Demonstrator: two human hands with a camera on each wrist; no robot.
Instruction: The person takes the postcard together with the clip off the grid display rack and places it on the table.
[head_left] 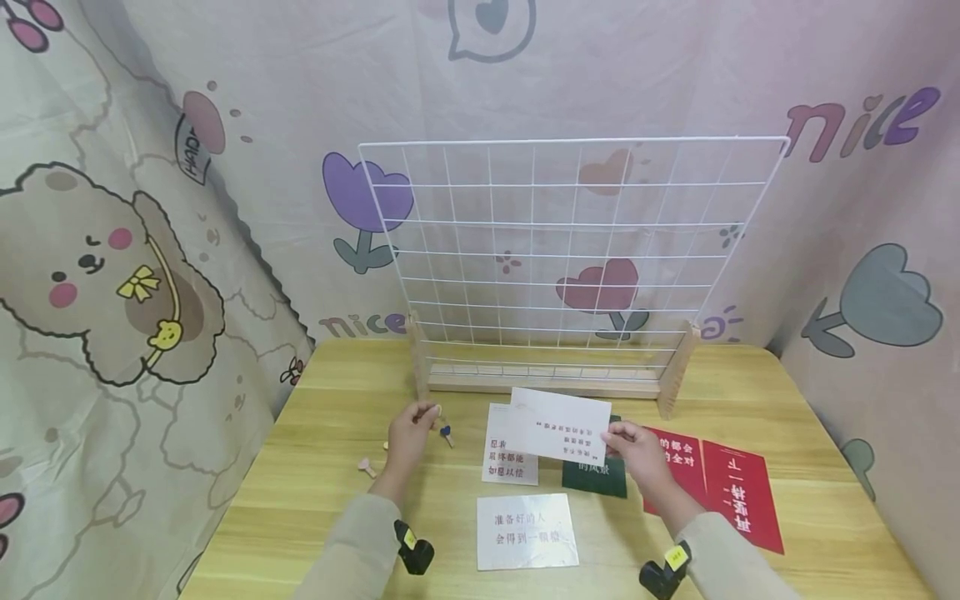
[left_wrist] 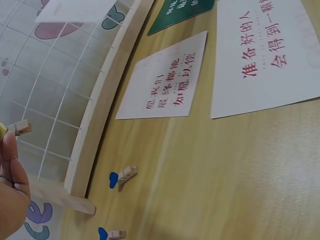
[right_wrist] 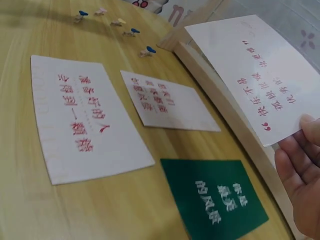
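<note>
My left hand (head_left: 410, 437) is raised near the left foot of the wire grid rack (head_left: 540, 379). It pinches a small wooden clothespin (left_wrist: 22, 127) with a yellow end, mostly covered by the fingertips. At one corner my right hand (head_left: 637, 450) grips a white card (head_left: 558, 425) with red lettering, thumb on its face. That card is held up in front of the rack's base and overlaps a white card (head_left: 512, 462) and a green card (head_left: 596, 477) in the head view. Both of those lie on the table.
Blue-topped clothespins (left_wrist: 125, 175) and a pink one (head_left: 366, 467) lie to the left. Closer to me lies another white card (head_left: 527, 533). Red cards (head_left: 738, 492) are at the right, partly behind my right arm. Patterned cloth (head_left: 262, 100) hangs around the table.
</note>
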